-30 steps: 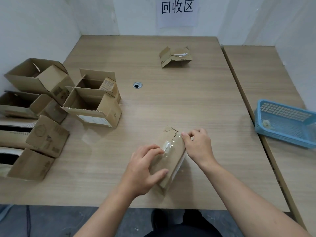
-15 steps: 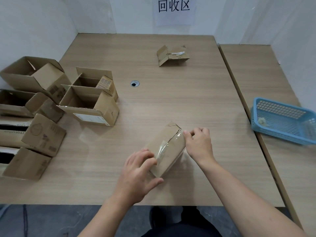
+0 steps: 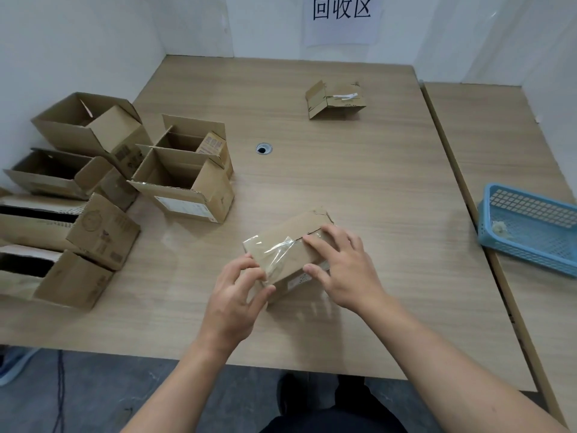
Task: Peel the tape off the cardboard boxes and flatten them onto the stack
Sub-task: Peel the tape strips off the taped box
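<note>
Nearest, pinching the near corner of the taped box (image 3: pixel 290 242) with the left hand (image 3: pixel 237 295), fingers curled and thumb against the side, right where the clear tape (image 3: pixel 274 250) wraps over the edge; cannot tell whether lifting a loose end already or only picking at it. Just past that, pressing on the box's top with the right hand (image 3: pixel 343 270), fingers spread and fairly straight across the taped seam, thumb on the near side face. Box closed, lying askew on the table (image 3: pixel 359 182). Judging from this, risks shredding the tape into slivers by pulling steeply from a weak fingernail hold, leaving strips stuck along the seam; risks tearing off the cardboard's paper skin by yanking fast. Risks also pinning the tape under the spread right fingers laid on that same seam, stalling the peel or skidding the light box sideways. Left of the box, a cluster of open boxes (image 3: pixel 184 189), near enough to be knocked by a sweeping elbow. Right of the box and well apart, a blue basket (image 3: pixel 530 254) with a pale wad (image 3: pixel 499 228) inside, probably peeled tape; could miss it with a strip clinging to the fingers. Far beyond the box, past the cable hole (image 3: pixel 263 148), a flattened box (image 3: pixel 338 103) with one flap up, seemingly the start of the stack; a long reach from here, so could land crooked or spring half open if dropped loosely.
</note>
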